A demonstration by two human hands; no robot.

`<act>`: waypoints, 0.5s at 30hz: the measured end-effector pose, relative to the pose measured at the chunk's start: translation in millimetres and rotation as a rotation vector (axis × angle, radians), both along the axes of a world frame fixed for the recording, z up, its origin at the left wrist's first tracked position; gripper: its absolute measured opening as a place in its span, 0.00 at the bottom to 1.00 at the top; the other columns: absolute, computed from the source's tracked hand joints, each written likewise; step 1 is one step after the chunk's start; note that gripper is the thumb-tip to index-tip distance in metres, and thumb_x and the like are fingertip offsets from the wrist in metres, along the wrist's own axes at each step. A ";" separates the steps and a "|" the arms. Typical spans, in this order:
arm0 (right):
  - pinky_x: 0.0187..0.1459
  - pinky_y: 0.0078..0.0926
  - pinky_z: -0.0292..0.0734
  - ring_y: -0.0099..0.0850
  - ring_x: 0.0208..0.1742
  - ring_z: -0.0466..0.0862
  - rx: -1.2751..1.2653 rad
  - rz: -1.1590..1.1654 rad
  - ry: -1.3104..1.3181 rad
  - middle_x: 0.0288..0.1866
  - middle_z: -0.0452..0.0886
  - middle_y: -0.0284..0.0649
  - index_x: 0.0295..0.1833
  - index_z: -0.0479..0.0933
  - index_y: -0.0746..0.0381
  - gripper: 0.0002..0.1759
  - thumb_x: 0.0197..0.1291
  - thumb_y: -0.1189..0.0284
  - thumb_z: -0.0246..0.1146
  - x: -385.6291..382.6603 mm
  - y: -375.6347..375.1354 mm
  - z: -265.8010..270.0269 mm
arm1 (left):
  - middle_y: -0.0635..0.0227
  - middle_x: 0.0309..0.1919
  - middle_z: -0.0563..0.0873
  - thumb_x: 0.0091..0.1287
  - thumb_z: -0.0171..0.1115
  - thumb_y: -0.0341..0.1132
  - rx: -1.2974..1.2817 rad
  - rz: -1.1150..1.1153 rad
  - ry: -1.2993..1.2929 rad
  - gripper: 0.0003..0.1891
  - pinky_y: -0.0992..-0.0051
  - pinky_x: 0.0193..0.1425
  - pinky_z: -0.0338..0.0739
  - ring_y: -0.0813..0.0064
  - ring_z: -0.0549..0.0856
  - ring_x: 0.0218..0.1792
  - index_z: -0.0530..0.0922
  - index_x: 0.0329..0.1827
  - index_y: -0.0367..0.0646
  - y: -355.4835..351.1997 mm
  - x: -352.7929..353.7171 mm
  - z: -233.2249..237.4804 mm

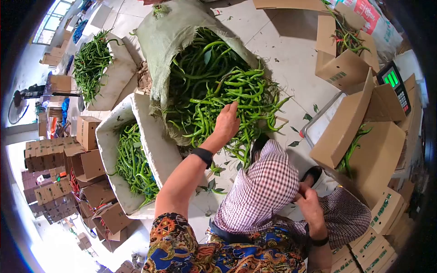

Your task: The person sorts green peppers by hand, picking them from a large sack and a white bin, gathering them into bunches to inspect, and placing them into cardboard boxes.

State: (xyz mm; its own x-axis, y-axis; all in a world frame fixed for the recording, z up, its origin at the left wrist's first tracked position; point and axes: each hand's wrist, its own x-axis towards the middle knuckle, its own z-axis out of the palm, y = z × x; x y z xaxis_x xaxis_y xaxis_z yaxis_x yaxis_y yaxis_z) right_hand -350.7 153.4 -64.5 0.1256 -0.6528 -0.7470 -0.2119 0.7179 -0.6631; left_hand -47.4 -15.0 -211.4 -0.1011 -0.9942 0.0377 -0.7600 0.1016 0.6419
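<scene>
A large woven sack [157, 41] lies open on the floor, and green peppers [241, 86] spill from its mouth. My left hand [227, 120] rests on the pepper pile, palm down; the far fingertips are partly lost among the peppers, so its grip is unclear. Near my right knee, my right hand [309, 204] hangs with its fingers curled, and whatever it may hold is too small to make out. Left of the sack, a white foam box [148, 150] has more green peppers [132, 159] inside.
Another foam box [120, 68] heaped with peppers is at the upper left. On the right are an open carton [387, 141] with a few peppers, a scale display [393, 84] and a carton [341, 68] of peppers. Stacked cartons [50, 152] stand far left.
</scene>
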 end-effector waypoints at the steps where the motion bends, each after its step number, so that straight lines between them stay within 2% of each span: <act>1: 0.51 0.24 0.75 0.27 0.48 0.80 0.008 -0.001 0.030 0.47 0.82 0.40 0.55 0.75 0.68 0.15 0.65 0.73 0.61 2.0 -0.8 -7.4 | 0.45 0.48 0.78 0.55 0.62 0.25 0.028 -0.009 -0.073 0.29 0.56 0.51 0.76 0.44 0.78 0.49 0.68 0.63 0.34 -10.1 -2.5 -8.2; 2: 0.51 0.24 0.75 0.27 0.47 0.81 0.018 -0.001 0.061 0.46 0.82 0.40 0.55 0.76 0.67 0.14 0.65 0.73 0.61 4.1 -0.1 -14.7 | 0.45 0.48 0.78 0.55 0.62 0.25 0.035 -0.006 -0.071 0.29 0.56 0.51 0.76 0.44 0.78 0.49 0.68 0.63 0.34 -16.5 -5.8 -16.4; 3: 0.49 0.25 0.76 0.27 0.45 0.81 -0.041 -0.056 -0.050 0.44 0.83 0.41 0.55 0.76 0.67 0.14 0.66 0.74 0.59 8.6 2.8 -22.4 | 0.45 0.49 0.78 0.54 0.62 0.25 0.088 -0.049 -0.106 0.29 0.56 0.52 0.76 0.44 0.79 0.50 0.69 0.62 0.35 -21.8 -10.0 -20.2; 4: 0.49 0.25 0.76 0.27 0.45 0.81 -0.034 -0.051 -0.052 0.44 0.83 0.41 0.55 0.76 0.67 0.14 0.66 0.74 0.59 7.9 1.1 -23.4 | 0.45 0.49 0.79 0.54 0.63 0.25 0.141 -0.090 -0.143 0.28 0.56 0.52 0.76 0.44 0.79 0.50 0.70 0.61 0.35 -26.1 -15.7 -16.4; 5: 0.48 0.25 0.77 0.27 0.44 0.81 -0.039 0.048 -0.024 0.44 0.83 0.41 0.55 0.75 0.67 0.14 0.67 0.73 0.58 7.3 -1.6 -23.2 | 0.45 0.45 0.81 0.55 0.62 0.25 0.250 -0.093 -0.118 0.25 0.56 0.50 0.78 0.43 0.81 0.46 0.73 0.59 0.36 -24.1 -24.5 -11.6; 6: 0.47 0.25 0.77 0.27 0.44 0.82 -0.048 0.146 0.002 0.44 0.83 0.42 0.55 0.75 0.68 0.14 0.68 0.72 0.58 6.2 -3.6 -24.9 | 0.47 0.39 0.84 0.57 0.61 0.26 -0.010 -0.220 0.077 0.21 0.57 0.45 0.80 0.46 0.84 0.40 0.76 0.56 0.38 -12.8 -23.1 -17.2; 7: 0.46 0.26 0.77 0.28 0.44 0.82 0.014 -0.026 -0.056 0.44 0.83 0.42 0.55 0.75 0.67 0.14 0.69 0.71 0.57 -3.4 19.1 -55.5 | 0.49 0.37 0.84 0.57 0.60 0.26 -0.027 -0.204 0.056 0.20 0.58 0.41 0.81 0.48 0.84 0.37 0.77 0.55 0.38 -5.8 -27.4 1.1; 8: 0.46 0.26 0.77 0.28 0.44 0.82 0.018 -0.032 -0.060 0.44 0.83 0.42 0.55 0.75 0.67 0.14 0.69 0.71 0.57 -2.4 14.0 -57.1 | 0.51 0.35 0.84 0.58 0.60 0.26 -0.042 -0.191 0.037 0.18 0.59 0.38 0.81 0.51 0.85 0.33 0.77 0.53 0.39 -5.4 -31.0 24.6; 9: 0.46 0.26 0.77 0.28 0.44 0.82 -0.047 0.002 -0.064 0.44 0.83 0.42 0.55 0.75 0.67 0.14 0.69 0.70 0.57 -0.5 9.8 -55.7 | 0.54 0.33 0.83 0.58 0.59 0.25 -0.110 -0.161 -0.179 0.15 0.61 0.32 0.80 0.58 0.83 0.29 0.77 0.50 0.41 -15.6 -22.2 30.1; 10: 0.46 0.27 0.77 0.28 0.44 0.82 -0.108 0.043 -0.068 0.44 0.83 0.42 0.55 0.75 0.67 0.15 0.69 0.69 0.57 0.6 8.1 -55.4 | 0.57 0.35 0.83 0.57 0.57 0.24 -0.176 -0.045 -0.213 0.14 0.60 0.34 0.78 0.58 0.82 0.31 0.77 0.47 0.43 -27.5 -12.2 36.2; 11: 0.46 0.28 0.77 0.29 0.45 0.82 -0.093 -0.009 -0.138 0.44 0.83 0.43 0.55 0.75 0.67 0.15 0.69 0.68 0.57 -2.3 12.2 -66.3 | 0.60 0.40 0.82 0.58 0.57 0.25 -0.286 -0.035 -0.400 0.14 0.59 0.41 0.76 0.58 0.81 0.41 0.76 0.47 0.44 -44.9 6.7 30.4; 12: 0.46 0.28 0.77 0.29 0.45 0.82 -0.094 -0.005 -0.140 0.44 0.83 0.43 0.55 0.75 0.67 0.15 0.69 0.68 0.57 -0.6 8.9 -66.5 | 0.62 0.43 0.81 0.58 0.59 0.27 -0.271 0.025 -0.625 0.12 0.59 0.46 0.73 0.57 0.77 0.49 0.76 0.45 0.45 -54.2 25.7 17.4; 13: 0.47 0.28 0.77 0.29 0.45 0.82 -0.040 -0.010 -0.142 0.45 0.83 0.43 0.55 0.75 0.67 0.16 0.69 0.67 0.57 3.2 5.4 -64.5 | 0.62 0.42 0.79 0.57 0.60 0.28 -0.083 0.061 -0.790 0.10 0.60 0.46 0.74 0.58 0.75 0.49 0.76 0.43 0.45 -59.4 45.2 -2.2; 14: 0.47 0.28 0.77 0.29 0.46 0.82 0.010 -0.019 -0.140 0.45 0.83 0.44 0.54 0.75 0.67 0.16 0.69 0.66 0.57 3.6 1.4 -63.5 | 0.63 0.43 0.78 0.56 0.61 0.28 0.017 0.071 -0.779 0.09 0.59 0.47 0.74 0.57 0.76 0.48 0.76 0.40 0.44 -55.9 62.8 -19.0; 15: 0.48 0.29 0.77 0.30 0.46 0.82 -0.083 0.035 -0.136 0.45 0.83 0.43 0.55 0.75 0.67 0.17 0.70 0.65 0.57 0.8 3.8 -71.3 | 0.63 0.43 0.78 0.56 0.61 0.28 0.128 0.068 -0.767 0.09 0.58 0.46 0.75 0.57 0.76 0.48 0.77 0.41 0.45 -53.1 66.6 -18.2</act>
